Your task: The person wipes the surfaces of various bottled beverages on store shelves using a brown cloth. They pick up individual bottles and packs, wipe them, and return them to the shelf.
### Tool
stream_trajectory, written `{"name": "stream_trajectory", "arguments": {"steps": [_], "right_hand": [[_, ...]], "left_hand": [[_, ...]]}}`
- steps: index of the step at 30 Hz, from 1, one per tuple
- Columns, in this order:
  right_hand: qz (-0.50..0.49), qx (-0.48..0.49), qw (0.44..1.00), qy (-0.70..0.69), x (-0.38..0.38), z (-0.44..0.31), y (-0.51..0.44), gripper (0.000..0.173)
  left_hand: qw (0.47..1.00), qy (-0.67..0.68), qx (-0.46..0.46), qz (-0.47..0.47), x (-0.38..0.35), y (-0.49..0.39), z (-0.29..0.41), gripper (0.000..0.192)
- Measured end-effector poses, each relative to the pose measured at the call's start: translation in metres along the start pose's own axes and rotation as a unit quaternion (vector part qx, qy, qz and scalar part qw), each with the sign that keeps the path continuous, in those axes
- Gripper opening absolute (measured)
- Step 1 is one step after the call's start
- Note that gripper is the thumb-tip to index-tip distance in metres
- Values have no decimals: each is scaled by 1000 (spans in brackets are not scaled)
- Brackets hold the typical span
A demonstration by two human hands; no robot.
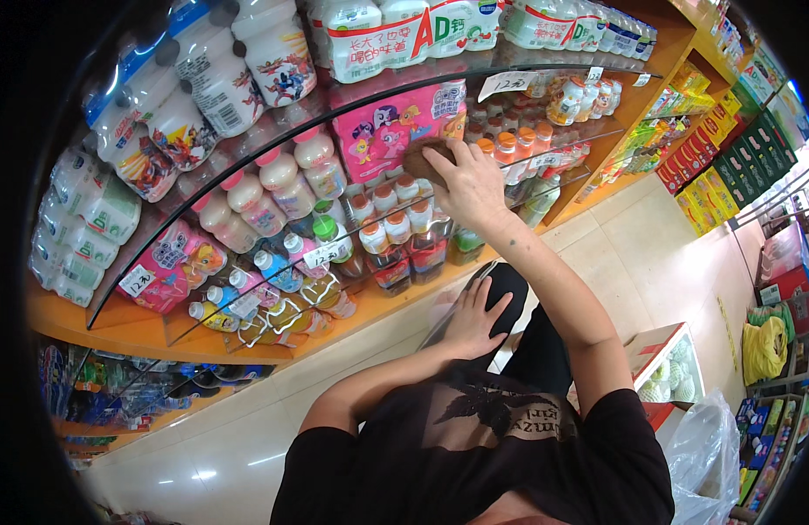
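My right hand reaches up to the shelving with its fingers closed on a brown cloth or sponge. The brown thing is in front of a pink pack of drinks with cartoon ponies, near the edge of a glass shelf. Below it stand small white bottles with orange-brown caps. My left hand rests on my thigh in dark trousers, fingers spread, holding nothing. White bottles with pink caps stand left of the pink pack.
Shrink-wrapped bottle packs fill the shelf above. Paper price tags hang on the glass edges. Behind my right arm, a box of net-wrapped fruit is on the tiled floor, beside a clear plastic bag. Stacked boxes stand further right.
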State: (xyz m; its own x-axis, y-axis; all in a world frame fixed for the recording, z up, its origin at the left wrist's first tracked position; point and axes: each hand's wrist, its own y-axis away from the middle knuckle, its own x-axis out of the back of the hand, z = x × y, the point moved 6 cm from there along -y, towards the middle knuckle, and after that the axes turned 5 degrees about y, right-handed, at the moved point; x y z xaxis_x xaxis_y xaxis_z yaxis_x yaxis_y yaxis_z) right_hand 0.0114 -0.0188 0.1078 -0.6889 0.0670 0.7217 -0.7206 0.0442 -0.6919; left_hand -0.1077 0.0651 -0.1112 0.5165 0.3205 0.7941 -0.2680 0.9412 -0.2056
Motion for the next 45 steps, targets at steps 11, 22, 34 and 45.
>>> {"name": "stream_trajectory", "arguments": {"steps": [11, 22, 34, 45], "right_hand": [[87, -150, 980, -92, 1, 51, -9, 41], [104, 143, 975, -133, 46, -88, -39, 51], [-26, 153, 982, -107, 15, -133, -22, 48], [24, 253, 967, -16, -1, -190, -35, 47]], "left_hand": [[1000, 7, -5, -2, 1, -1, 1, 80], [956, -156, -225, -105, -18, 8, 31, 40], [899, -160, -364, -181, -59, 24, 32, 24], [912, -73, -397, -74, -75, 28, 24, 22]]}}
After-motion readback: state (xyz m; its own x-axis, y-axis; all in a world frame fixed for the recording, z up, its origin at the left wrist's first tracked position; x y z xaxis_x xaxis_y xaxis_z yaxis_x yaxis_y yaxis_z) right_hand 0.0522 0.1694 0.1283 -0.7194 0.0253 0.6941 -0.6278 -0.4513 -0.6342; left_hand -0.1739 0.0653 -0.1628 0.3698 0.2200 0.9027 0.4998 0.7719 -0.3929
